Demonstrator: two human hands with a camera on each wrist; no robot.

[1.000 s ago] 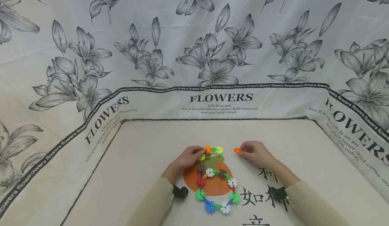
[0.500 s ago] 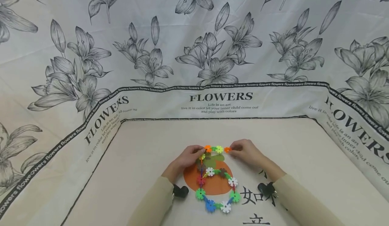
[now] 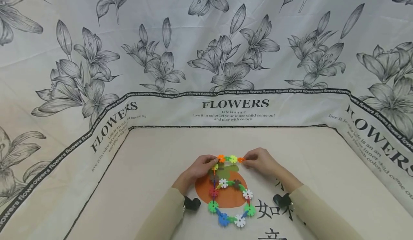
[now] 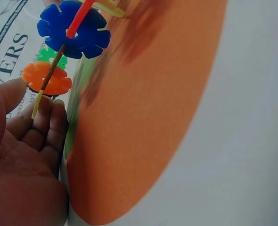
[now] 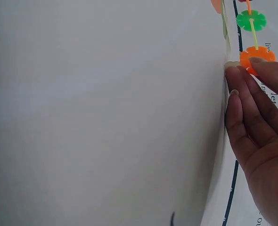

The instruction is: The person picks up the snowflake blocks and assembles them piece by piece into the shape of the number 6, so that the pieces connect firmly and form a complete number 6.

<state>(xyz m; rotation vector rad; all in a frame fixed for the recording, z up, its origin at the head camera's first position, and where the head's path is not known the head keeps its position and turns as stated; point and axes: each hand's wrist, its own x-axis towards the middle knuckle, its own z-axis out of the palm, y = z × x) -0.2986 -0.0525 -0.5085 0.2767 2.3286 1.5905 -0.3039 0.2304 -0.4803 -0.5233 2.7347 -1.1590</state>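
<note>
Notched plastic snowflake discs are slotted together into a chain (image 3: 213, 207) that has a closed loop below and an arm running up its left side, then right along the top. My left hand (image 3: 200, 166) pinches the orange disc (image 3: 221, 158) at the upper left corner, also visible as an orange disc (image 4: 44, 76) in the left wrist view. With thumb and fingertips, my right hand (image 3: 262, 161) holds another orange disc (image 3: 241, 159) against the yellow disc (image 3: 233, 159). In the right wrist view, that orange disc (image 5: 256, 57) lines up with a green disc (image 5: 251, 20); how deep the slots engage is unclear.
The cloth-covered table (image 3: 155, 168) carries a printed orange fruit (image 3: 230, 198) beneath the chain and black printed characters (image 3: 269, 208) to its right. Behind and on both sides stands a floral fabric wall (image 3: 232, 107). Black devices (image 3: 192, 203) sit on the wrists.
My right hand has moved left with its orange disc, from a gap away to contact with the yellow disc at the top row's end. My left hand has stayed in place.
</note>
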